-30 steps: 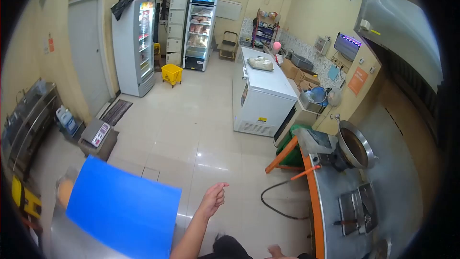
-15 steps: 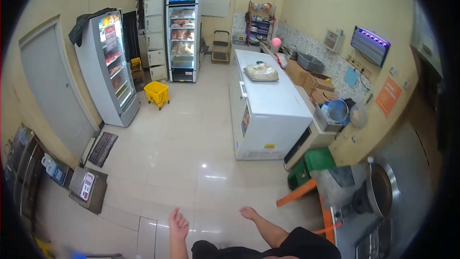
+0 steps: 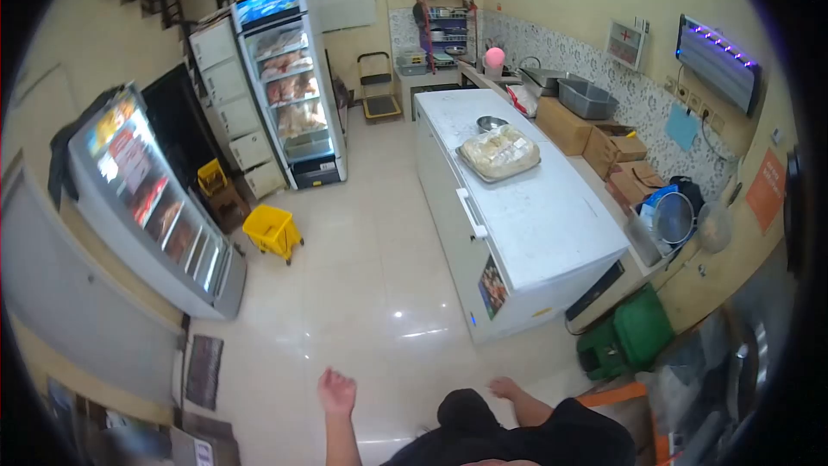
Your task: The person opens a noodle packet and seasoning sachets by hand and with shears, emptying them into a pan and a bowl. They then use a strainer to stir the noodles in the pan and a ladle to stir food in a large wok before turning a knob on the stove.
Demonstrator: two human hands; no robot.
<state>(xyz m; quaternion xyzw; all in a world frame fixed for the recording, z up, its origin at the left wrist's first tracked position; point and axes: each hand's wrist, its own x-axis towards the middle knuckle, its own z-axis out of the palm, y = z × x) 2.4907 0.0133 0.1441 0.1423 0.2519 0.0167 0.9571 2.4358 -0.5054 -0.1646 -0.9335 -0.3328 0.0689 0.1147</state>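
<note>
My left hand hangs in front of me over the tiled floor, its fingers loosely bent and nothing in them. Lower right of the middle, my right hand is held out beside my dark clothing, also holding nothing; its fingers show only in part. Neither hand touches anything. Ahead to the right stands a long white chest freezer. On its lid lie a clear plastic bag of pale food, apparently on a tray, and a metal bowl behind it.
A yellow mop bucket stands on the floor ahead left, near two glass-door fridges. A green bin sits at the freezer's near right corner. Cardboard boxes and a grey tub line the right-hand counter. A dark mat lies left.
My view has moved forward and tilted, so the freezer and bag appear nearer. The metal bowl shows more clearly behind the bag. Both hands have swung slightly and stay free of objects.
</note>
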